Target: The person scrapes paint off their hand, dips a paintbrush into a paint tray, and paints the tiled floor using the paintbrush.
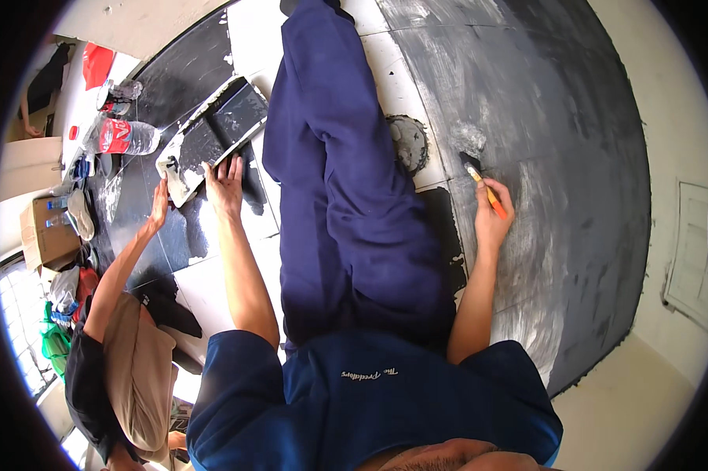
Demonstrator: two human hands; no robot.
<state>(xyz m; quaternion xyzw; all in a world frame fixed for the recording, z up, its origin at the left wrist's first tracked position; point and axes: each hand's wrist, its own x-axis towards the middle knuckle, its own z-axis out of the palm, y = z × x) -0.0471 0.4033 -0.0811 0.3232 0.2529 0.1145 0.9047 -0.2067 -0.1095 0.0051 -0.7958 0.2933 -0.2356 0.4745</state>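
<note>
My right hand (493, 213) is closed around a paintbrush (489, 191) with an orange and yellow handle. Its dark bristles rest on a large board-like surface (558, 220), streaked in black and grey paint. On the other side, my left hand (225, 188) has its fingers stretched out at the near edge of a dark, shallow tray-like piece (240, 114) with a ragged whitish rim. A co-worker's hand (159, 206) reaches to the same piece's near left corner. Between my legs and the painted surface lies a round, grey-smeared thing (408, 144).
A clear bottle (128, 136) with a red label lies left of the tray-like piece. The co-worker (134, 369) sits close on my left. Farther left are a cardboard box (48, 234) and a green bag (55, 345). A pale wall (684, 212) stands at the right.
</note>
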